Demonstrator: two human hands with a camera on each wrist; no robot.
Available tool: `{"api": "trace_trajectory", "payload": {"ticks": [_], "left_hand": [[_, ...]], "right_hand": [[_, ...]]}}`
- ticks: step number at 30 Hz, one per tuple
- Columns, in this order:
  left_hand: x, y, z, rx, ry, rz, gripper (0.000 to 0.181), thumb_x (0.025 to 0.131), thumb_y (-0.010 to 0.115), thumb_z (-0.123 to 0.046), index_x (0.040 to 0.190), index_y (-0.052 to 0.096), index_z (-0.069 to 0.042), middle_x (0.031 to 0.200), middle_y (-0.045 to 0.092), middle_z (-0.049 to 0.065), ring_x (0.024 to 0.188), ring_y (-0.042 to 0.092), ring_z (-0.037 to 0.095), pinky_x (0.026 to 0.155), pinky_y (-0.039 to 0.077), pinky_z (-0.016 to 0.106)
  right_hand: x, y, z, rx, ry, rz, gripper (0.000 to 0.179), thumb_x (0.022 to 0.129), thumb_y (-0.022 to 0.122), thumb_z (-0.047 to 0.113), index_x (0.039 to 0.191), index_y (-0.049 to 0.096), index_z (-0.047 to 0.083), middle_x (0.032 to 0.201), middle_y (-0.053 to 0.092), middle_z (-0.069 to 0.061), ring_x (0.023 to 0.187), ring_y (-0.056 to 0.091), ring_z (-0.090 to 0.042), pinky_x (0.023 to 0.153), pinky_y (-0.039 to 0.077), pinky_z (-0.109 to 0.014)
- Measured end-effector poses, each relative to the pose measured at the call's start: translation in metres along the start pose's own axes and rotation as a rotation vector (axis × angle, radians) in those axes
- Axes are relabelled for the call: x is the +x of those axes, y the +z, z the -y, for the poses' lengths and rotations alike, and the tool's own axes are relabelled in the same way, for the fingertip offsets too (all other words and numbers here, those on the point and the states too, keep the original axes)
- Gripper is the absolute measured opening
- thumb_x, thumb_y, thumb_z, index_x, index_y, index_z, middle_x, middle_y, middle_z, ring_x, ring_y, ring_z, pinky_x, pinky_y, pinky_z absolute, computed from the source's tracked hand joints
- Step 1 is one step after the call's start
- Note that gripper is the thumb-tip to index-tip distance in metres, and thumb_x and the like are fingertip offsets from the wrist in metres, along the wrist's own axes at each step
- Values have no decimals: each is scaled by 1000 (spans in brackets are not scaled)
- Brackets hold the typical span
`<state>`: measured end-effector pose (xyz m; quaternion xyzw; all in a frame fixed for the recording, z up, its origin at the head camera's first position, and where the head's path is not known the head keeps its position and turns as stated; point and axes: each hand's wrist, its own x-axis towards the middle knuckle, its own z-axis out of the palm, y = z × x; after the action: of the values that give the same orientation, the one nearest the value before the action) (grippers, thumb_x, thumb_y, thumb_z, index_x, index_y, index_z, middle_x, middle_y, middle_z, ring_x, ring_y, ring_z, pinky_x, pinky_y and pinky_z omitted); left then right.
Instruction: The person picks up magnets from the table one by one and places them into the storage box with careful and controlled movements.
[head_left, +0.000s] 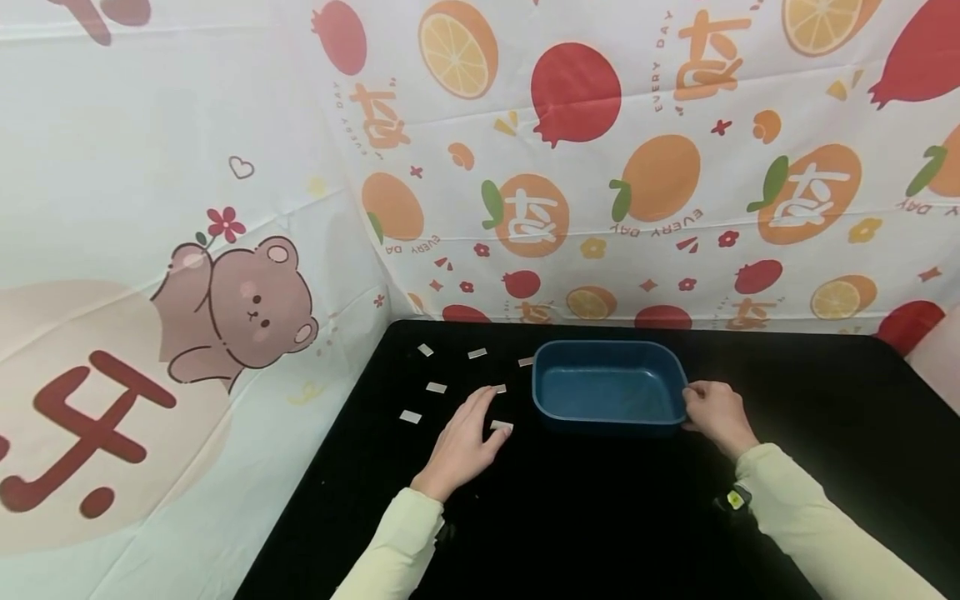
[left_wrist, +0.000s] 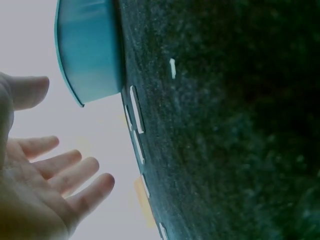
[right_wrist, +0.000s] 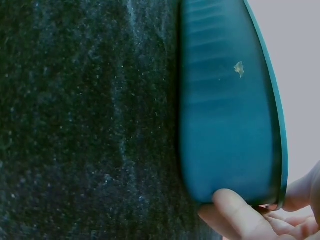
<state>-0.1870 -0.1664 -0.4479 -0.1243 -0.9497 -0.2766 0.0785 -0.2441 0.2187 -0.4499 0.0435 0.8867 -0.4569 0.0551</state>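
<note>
Now, blue tray (head_left: 609,390): stands on the black tabletop (head_left: 600,521), long side across the head view, to the right of the small pieces.
Right hand (head_left: 718,414): grips the tray's right end; the right wrist view shows fingers at the outer wall, below the rim.
Left hand (head_left: 463,442): holds nothing, fingers loosely extended and slightly spread, raised over the tabletop left of the tray.
White pieces (head_left: 410,417): seven thin, rectangular ones show in the head view, spread over the left part; one lies by the left thumb, another is partly hidden behind the fingertips, and a third sits right at the tray's left end.
Tray wall: bears a pale fleck (right_wrist: 239,70) on its outside.
Sleeves (head_left: 832,521): pale yellow-green, on both arms.
Fruit-print cloth (head_left: 576,92): hangs behind the tabletop.
Bear-print cloth (head_left: 262,308): hangs at the left.
</note>
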Motion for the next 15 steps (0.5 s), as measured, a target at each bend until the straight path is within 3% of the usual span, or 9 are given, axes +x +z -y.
{"api": "trace_trajectory", "payload": {"ticks": [15], "left_hand": [[3,1,-2,1,9,2,62,95,64,-34,149,44,-11,156,42,10,141,45,30,111,42,51]], "right_hand": [[-1,-4,0,31,30,40,48,103,41,17,139,42,-15,128,55,-37,85,73,-20,71,62,-34]]}}
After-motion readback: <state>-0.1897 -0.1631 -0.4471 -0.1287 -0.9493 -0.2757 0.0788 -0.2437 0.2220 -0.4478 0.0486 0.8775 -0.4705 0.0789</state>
